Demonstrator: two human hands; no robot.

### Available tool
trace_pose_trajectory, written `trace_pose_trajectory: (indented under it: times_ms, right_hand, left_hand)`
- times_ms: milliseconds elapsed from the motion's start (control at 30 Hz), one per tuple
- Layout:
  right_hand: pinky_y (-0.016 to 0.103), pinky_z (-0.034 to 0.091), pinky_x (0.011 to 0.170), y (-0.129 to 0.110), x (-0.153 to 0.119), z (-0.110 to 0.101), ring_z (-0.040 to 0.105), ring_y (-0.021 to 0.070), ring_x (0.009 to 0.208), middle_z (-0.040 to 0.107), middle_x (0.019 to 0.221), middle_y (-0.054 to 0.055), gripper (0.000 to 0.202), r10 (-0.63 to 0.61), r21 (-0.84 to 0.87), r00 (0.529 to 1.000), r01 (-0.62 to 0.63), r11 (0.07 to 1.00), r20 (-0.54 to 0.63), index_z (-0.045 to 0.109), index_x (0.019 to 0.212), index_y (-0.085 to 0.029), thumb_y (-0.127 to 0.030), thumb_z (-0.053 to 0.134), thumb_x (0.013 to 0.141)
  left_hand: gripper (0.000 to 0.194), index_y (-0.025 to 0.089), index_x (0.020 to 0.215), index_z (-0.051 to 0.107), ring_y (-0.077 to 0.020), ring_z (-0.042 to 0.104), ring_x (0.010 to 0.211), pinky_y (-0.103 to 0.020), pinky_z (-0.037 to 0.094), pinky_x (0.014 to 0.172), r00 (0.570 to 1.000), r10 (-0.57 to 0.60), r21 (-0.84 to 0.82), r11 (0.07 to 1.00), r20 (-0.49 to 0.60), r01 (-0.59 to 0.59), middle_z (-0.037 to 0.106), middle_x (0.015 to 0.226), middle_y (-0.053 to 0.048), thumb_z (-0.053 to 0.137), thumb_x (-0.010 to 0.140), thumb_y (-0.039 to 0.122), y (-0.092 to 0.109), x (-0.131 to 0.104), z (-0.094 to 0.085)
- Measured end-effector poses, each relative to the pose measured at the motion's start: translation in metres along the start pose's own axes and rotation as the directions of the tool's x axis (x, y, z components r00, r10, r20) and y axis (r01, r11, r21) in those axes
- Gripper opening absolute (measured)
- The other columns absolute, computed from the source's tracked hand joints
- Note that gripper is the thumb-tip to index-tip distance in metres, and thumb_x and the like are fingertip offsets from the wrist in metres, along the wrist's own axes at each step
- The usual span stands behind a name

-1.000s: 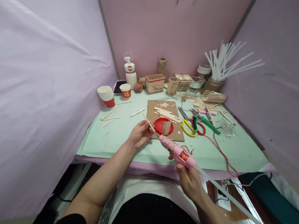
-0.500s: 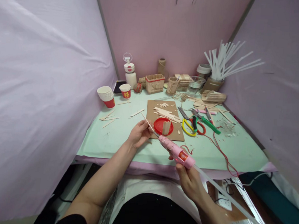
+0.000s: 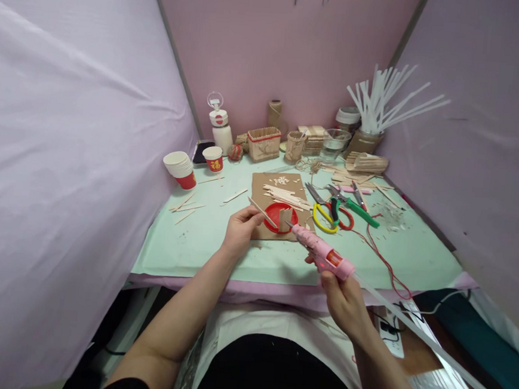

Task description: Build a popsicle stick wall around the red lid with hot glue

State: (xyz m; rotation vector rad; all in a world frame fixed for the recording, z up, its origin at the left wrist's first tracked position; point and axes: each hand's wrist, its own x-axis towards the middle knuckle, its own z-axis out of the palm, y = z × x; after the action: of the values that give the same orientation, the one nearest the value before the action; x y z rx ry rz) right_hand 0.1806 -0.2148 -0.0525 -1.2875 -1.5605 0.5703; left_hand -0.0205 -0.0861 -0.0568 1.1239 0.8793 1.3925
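Between its fingertips, my left hand (image 3: 241, 228) pinches a thin wooden stick (image 3: 262, 211), which slants out over the left part of a red round lid (image 3: 268, 220). My right hand (image 3: 341, 294) is wrapped around a pink hot glue gun (image 3: 322, 250), and a long clear glue stick (image 3: 405, 318) trails from its back end. The gun's nozzle points up and left, close to the right side of the lid. A small piece made of short wooden strips (image 3: 285, 219) stands upright on the lid. Under the lid lies a brown cardboard sheet (image 3: 263, 235).
Loose wooden strips (image 3: 286, 198) lie on the cardboard. To the right are yellow-handled scissors (image 3: 324, 219), green-handled pliers (image 3: 362, 213) and red cord (image 3: 384, 261). Paper cups (image 3: 179, 169), a white bottle (image 3: 221, 134), a woven-looking box (image 3: 264, 144) and a water bowl (image 3: 334, 145) stand farther back.
The glue gun has moved right, its nozzle drawing away from the wooden stick. My left hand still pinches the stick, whose near end now sits over the lid. The view has shifted slightly.
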Motion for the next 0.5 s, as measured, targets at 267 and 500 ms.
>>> trace_pose_trajectory:
  times_ms: [267,500]
  right_hand:
    - [0.032,0.051,0.063,0.013,0.001,-0.012,0.061,0.0198,0.071,0.069,0.089,0.008,0.039,0.105,-0.012,0.993,-0.106,0.994,-0.055,0.069,0.1,-0.017,-0.045,0.042,0.093]
    - [0.028,0.046,0.053,0.02,0.002,-0.019,0.053,0.0152,0.057,0.068,0.08,0.006,0.041,0.152,-0.015,0.986,-0.153,0.988,-0.075,0.069,0.1,-0.016,-0.045,0.042,0.092]
  left_hand:
    - [0.01,0.02,0.065,0.071,-0.0144,0.056,0.072,-0.026,0.042,0.073,0.981,0.183,0.358,0.913,0.067,-0.195,0.064,0.073,-0.001,0.068,0.073,0.017,0.0,-0.003,0.004]
    - [0.013,0.022,0.066,0.074,-0.0154,0.059,0.071,-0.027,0.043,0.073,0.978,0.176,0.442,0.873,0.11,-0.206,0.069,0.073,-0.001,0.066,0.073,0.013,-0.003,-0.003,0.007]
